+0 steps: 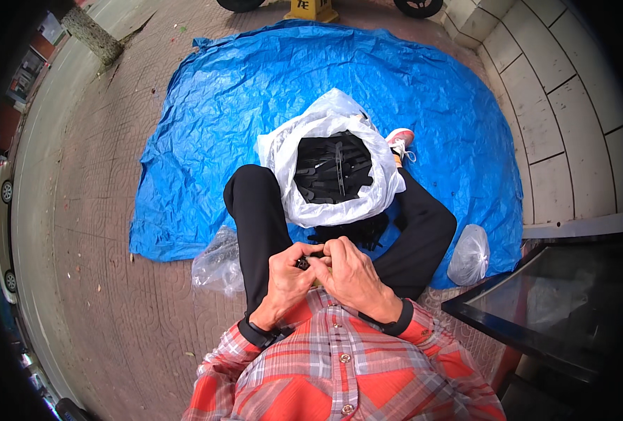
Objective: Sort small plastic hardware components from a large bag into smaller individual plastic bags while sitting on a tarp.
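Note:
My left hand (288, 279) and my right hand (355, 274) meet in front of my chest, fingers closed and tips touching. Between them shows a bit of a small black piece (302, 264); the fingers cover most of it, so its kind is hidden. Just beyond stands a white plastic bag (276, 151) with its mouth rolled open, between my legs. It is filled with long, thin black plastic pieces (336, 168). More black pieces (357, 233) lie in a heap below the bag's near side, partly behind my hands.
A creased blue tarp (206, 133) covers the paving under the bag. By my left knee lies a clear plastic bag (219, 263); a tied, filled clear bag (469, 256) sits right. A dark-framed glass panel (550, 302) and tiled wall (546, 126) flank the right.

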Action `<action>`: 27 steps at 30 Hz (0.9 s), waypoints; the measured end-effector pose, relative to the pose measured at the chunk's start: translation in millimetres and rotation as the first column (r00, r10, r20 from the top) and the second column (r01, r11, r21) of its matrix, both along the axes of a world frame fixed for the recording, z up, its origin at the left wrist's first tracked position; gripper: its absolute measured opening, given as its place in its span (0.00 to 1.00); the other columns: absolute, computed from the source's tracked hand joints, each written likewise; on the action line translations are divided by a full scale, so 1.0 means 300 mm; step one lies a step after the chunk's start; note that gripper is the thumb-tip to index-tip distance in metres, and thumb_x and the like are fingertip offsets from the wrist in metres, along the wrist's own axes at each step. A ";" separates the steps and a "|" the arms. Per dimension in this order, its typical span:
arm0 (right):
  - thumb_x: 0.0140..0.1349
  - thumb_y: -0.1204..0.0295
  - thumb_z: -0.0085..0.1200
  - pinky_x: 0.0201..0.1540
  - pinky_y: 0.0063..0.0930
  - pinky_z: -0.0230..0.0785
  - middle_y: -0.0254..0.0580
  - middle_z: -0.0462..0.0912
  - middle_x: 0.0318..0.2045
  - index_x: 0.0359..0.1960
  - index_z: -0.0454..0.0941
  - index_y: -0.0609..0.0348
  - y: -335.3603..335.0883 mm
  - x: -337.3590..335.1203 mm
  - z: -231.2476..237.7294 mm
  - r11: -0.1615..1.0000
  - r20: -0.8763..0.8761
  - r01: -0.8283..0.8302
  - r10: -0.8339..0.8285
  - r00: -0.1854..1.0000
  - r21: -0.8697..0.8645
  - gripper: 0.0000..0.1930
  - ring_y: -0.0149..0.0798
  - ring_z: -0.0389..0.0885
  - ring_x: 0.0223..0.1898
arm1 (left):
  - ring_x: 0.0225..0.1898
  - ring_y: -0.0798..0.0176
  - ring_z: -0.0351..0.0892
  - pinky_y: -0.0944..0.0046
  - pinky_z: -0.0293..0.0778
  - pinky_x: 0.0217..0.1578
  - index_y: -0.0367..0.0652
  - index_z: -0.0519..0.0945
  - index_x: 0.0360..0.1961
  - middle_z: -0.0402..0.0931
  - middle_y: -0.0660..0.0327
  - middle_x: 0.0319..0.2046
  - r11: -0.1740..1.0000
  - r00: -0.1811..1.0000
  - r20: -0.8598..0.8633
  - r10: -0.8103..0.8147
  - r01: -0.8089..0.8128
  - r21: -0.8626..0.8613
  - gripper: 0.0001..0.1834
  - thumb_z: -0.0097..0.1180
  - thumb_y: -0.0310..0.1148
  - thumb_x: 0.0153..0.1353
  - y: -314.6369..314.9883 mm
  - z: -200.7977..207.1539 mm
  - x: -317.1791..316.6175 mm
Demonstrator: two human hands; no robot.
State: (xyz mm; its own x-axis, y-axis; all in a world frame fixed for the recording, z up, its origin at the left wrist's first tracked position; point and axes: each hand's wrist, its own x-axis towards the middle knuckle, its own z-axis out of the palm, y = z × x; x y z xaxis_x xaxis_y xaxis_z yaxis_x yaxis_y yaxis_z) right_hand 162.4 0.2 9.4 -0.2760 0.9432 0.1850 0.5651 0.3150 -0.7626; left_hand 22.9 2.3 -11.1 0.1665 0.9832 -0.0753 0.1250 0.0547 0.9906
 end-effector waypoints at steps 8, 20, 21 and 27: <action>0.61 0.73 0.44 0.25 0.39 0.66 0.53 0.70 0.22 0.33 0.66 0.68 0.013 -0.026 -0.046 0.997 -0.189 0.073 -0.068 0.980 0.019 0.07 0.54 0.72 0.24 | 0.22 0.78 0.69 0.78 0.66 0.23 0.35 0.78 0.30 0.73 0.67 0.22 0.983 0.985 0.101 0.140 -0.126 -0.132 0.07 0.61 0.23 0.49 -0.005 0.010 -0.013; 0.66 0.65 0.40 0.14 0.15 0.59 0.34 0.71 0.15 0.31 0.68 0.62 -0.006 -0.079 -0.006 0.870 -0.646 0.019 -0.380 0.662 -0.492 0.12 0.22 0.66 0.13 | 0.21 0.76 0.69 0.76 0.65 0.20 0.35 0.74 0.35 0.74 0.61 0.25 0.985 0.935 0.332 0.124 -0.157 0.074 0.07 0.56 0.22 0.54 -0.030 0.027 -0.013; 0.66 0.65 0.40 0.14 0.15 0.60 0.32 0.69 0.15 0.31 0.67 0.61 -0.007 -0.082 0.001 0.864 -0.668 0.010 -0.397 0.630 -0.503 0.12 0.22 0.65 0.13 | 0.19 0.75 0.69 0.76 0.63 0.18 0.35 0.73 0.36 0.73 0.60 0.25 0.990 0.883 0.450 0.137 -0.131 -0.044 0.07 0.54 0.22 0.55 -0.034 0.029 -0.015; 0.66 0.67 0.42 0.15 0.16 0.60 0.32 0.69 0.14 0.31 0.68 0.62 -0.012 -0.069 -0.021 0.953 -0.524 0.105 -0.245 0.815 -0.283 0.10 0.23 0.67 0.13 | 0.14 0.73 0.63 0.75 0.56 0.13 0.38 0.72 0.35 0.71 0.57 0.23 0.954 0.657 0.730 0.188 0.056 -0.296 0.07 0.55 0.27 0.56 -0.027 -0.001 -0.020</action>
